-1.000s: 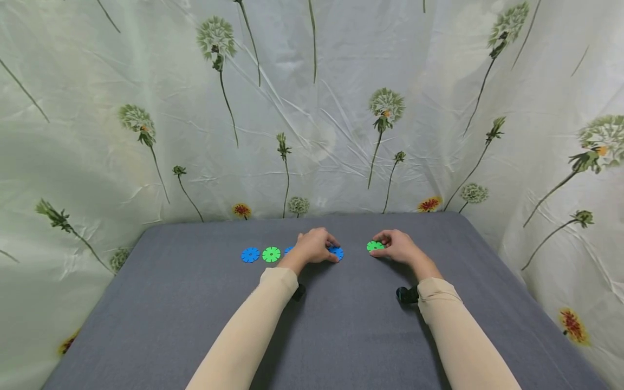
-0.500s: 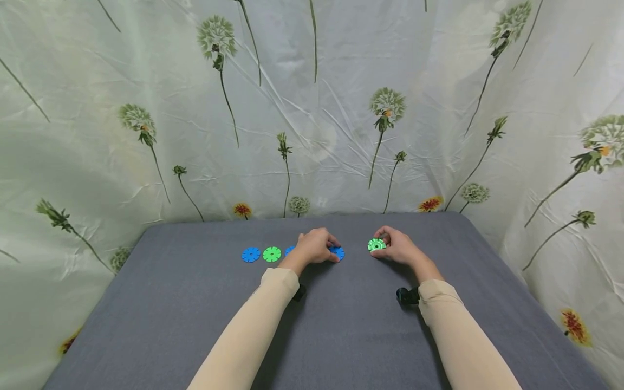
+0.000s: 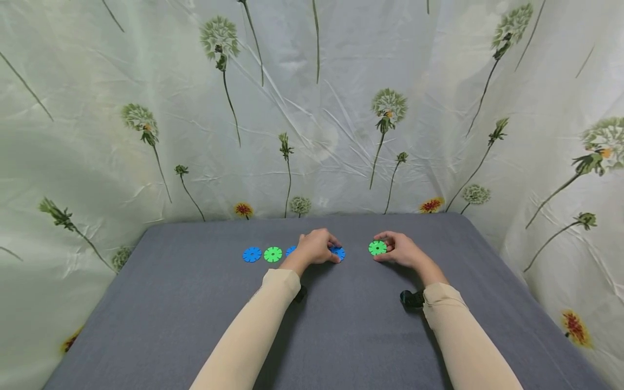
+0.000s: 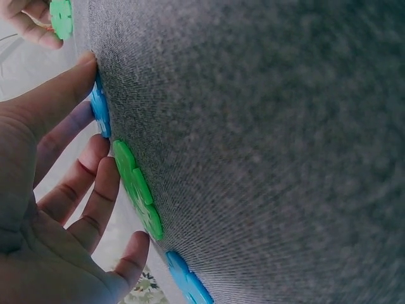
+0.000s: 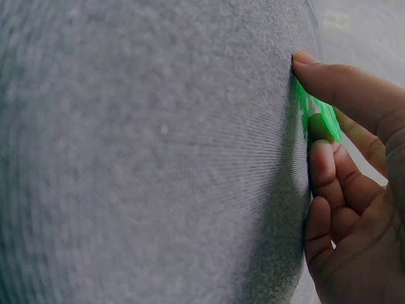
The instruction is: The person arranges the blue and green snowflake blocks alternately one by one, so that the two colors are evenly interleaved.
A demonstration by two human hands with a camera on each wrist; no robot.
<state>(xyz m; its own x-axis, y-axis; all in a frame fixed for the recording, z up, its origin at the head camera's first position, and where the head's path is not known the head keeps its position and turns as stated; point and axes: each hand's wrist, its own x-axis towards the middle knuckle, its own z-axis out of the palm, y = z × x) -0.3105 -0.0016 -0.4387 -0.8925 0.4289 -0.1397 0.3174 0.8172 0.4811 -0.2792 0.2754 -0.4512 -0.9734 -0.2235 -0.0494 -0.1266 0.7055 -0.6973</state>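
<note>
Toward the back of the table, my left hand (image 3: 314,247) grips a blue notched disc (image 3: 338,253) lying on the cloth, thumb at its near edge and fingers at its far side. In the left wrist view a green notched disc (image 4: 137,190) lies beneath the other fingers; the hand hides it from the head view. To the right, my right hand (image 3: 401,249) holds another green notched disc (image 3: 377,248) between thumb and fingers. The right wrist view shows that green disc (image 5: 328,120) with an edge off the cloth and a fingertip against it.
Left of my left hand lie a blue disc (image 3: 252,254), a green disc (image 3: 273,254) and a partly hidden blue disc (image 3: 290,251), roughly in a row. Grey cloth covers the table (image 3: 195,314). A flower-printed curtain (image 3: 331,135) hangs behind and at the sides.
My right hand has shifted slightly right and toward me, its fingers a little wider around the green disc. That disc's face caught the light half a second ago. My left hand keeps its place.
</note>
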